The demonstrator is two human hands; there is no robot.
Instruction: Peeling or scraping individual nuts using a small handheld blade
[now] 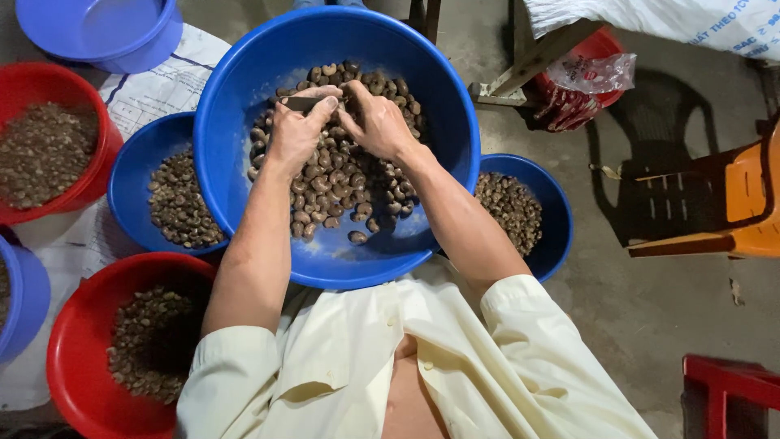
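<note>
Head view: both hands [337, 122] pinched closed on a small dark blade [302, 103] over brown, kidney-shaped nuts [333, 183].

Shirt [455, 366]: pale cream, light woven cloth, buttoned style, hanging open down the front
Sleeves [528, 305]: rolled or cut short, ending above the elbows with a folded hem on each side
Forearms: bare from the sleeve hems down, no watch or band visible
Left hand [296, 134]: bare, no glove, no ring seen
Right hand [378, 126]: bare, no glove, no ring seen
Markings: plain cloth, no pattern or print
</note>
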